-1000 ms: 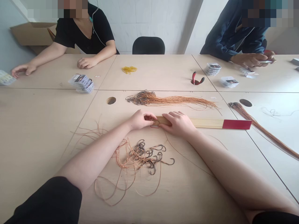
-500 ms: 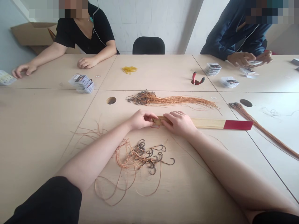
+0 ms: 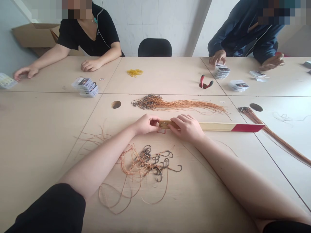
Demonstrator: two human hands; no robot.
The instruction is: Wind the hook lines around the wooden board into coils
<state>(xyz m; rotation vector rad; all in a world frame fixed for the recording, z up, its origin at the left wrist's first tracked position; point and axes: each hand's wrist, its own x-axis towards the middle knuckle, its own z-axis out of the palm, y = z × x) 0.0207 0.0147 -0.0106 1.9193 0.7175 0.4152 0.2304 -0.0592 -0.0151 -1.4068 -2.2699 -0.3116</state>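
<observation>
A long flat wooden strip (image 3: 216,127) with a dark red right end lies across the middle of the table. My left hand (image 3: 147,124) pinches its left end between thumb and fingers. Gripping it a little farther right is my right hand (image 3: 186,127), fingers over the top and thumb at the near side. Between the hands, a dark fish hook (image 3: 164,124) shows on the strip's face. Closer to me lies a loose heap of large fish hooks (image 3: 155,161) tied to orange lines (image 3: 126,165), partly behind my left forearm.
Beyond my hands lies a bundle of hooks with orange lines (image 3: 179,104); another bundle (image 3: 262,124) is at right. Red-handled pliers (image 3: 206,82) stand in a table hole. Yellow bands (image 3: 134,72) and stacked plastic boxes (image 3: 86,86) lie farther back. Two people sit opposite.
The strip has tilted slightly in my hands, and its red end has shifted a little up and right. The person at right has moved a hand onto a stack of boxes.
</observation>
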